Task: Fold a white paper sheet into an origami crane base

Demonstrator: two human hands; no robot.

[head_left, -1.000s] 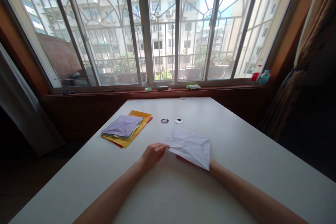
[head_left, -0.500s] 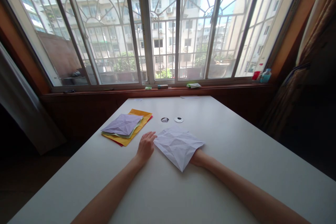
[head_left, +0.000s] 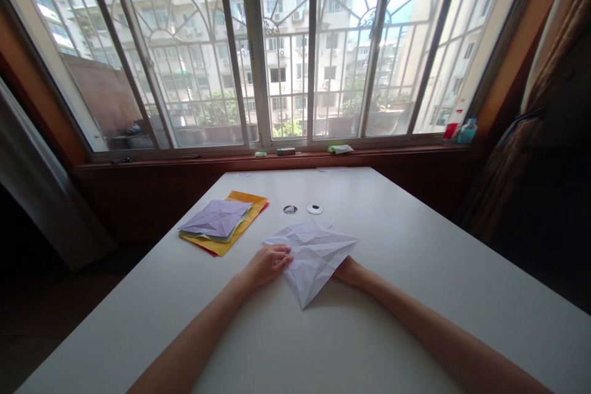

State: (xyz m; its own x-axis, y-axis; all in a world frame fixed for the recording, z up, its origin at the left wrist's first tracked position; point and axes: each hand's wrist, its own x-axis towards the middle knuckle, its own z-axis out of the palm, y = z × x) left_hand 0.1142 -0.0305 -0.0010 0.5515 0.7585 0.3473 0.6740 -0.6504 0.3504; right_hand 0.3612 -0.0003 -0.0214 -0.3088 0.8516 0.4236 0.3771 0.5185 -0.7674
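Sheet of thin white paper, square and creased all over [head_left: 318, 255], is spread open between both hands, just above or on the near-middle of the white tabletop surface [head_left: 415, 240]; contact underneath can't be told. Progress: creasing looks done, lines run across the whole face; sheet is opened out, no finished form shows. What's left can't be judged from this view. Creased lilac paper square [head_left: 215, 218] tops a stack to the left, over a pale green sheet [head_left: 231, 235] and an orange-yellow sheet [head_left: 252, 202]; white one is well apart from it. Orientation: diamond-wise, one corner pointing at the person and slightly left, others left, right and toward the window. Roughly square, so no clear long axis. Left hand [head_left: 268, 263]: fingers over the left edge, thumb unclear, can't tell if grip is pinching. Right hand [head_left: 347, 271]: mostly hidden under the right edge, grip can't be told.
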